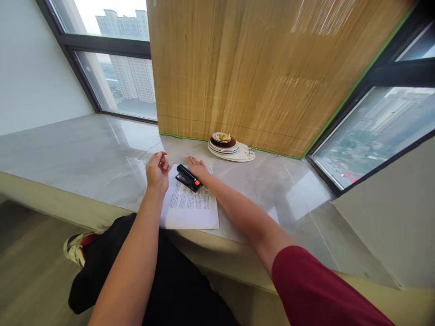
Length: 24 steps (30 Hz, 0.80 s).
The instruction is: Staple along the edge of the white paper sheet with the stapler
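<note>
A black stapler (188,177) with an orange patch at its near end lies on a white printed sheet of paper (190,218). My right hand (197,167) rests flat near the far edge of the sheet, just right of the stapler, its fingers stretched away from me. To the left of the stapler, my left hand (158,171) is held up by the paper's left edge with its fingers curled in toward the thumb. Whatever is between those fingertips, if anything, is too small to make out.
A stack of plates (222,148) stands at the back of the grey tiled ledge (272,181), against a bamboo blind (238,68). Windows flank the blind. The ledge's rounded front edge (200,240) is close to my legs.
</note>
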{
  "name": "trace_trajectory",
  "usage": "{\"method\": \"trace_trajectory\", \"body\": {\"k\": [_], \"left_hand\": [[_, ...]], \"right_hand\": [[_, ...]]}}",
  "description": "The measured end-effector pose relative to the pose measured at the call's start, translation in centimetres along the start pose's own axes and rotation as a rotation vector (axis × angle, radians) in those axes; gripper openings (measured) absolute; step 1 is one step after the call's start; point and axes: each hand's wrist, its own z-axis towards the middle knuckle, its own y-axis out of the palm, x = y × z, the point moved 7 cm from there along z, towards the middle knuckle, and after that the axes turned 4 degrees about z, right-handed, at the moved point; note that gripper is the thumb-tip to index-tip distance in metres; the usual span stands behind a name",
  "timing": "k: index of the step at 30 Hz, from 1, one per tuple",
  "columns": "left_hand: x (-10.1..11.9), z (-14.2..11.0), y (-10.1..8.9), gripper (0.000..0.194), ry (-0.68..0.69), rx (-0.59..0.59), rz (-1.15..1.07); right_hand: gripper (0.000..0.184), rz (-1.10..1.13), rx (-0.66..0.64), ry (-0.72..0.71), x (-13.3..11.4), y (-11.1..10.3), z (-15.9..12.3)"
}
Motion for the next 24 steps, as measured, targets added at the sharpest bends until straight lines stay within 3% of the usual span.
{"method": "trace_trajectory", "body": {"k": [5,9,12,14,18,22,24], "left_hand": [[0.1,0.0,-0.1,0.021,0.005,0.008,0.05],[-0.6,0.1,-0.3,0.02,0.013,-0.002,0.222],[-2.0,-0.1,0.2,0.019,0.004,-0.082,0.454],[-3.2,-0.7,1.1,0.018,0.003,-0.207,0.629],[-5.0,-2.9,4.1,0.013,0.062,-0.579,0.886],[-5.7,-5.4,6.1,0.018,0.172,-0.922,1.033],[-5.9,-6.3,6.4,0.025,0.204,-1.036,1.095]], "right_hand": [[0.057,0.02,-0.023,-0.042,-0.2,0.5,-0.4],[0.064,0.034,-0.026,-0.066,2.4,-0.7,-3.7],[0.065,0.055,-0.015,-0.061,5.3,-1.9,-6.9],[0.064,0.074,0.006,-0.045,7.3,-2.6,-8.8],[0.059,0.133,0.077,-0.014,9.8,-4.2,-11.1],[0.042,0.214,0.211,0.013,9.3,-6.7,-12.2],[0.043,0.25,0.28,0.017,8.3,-8.1,-13.7]]}}
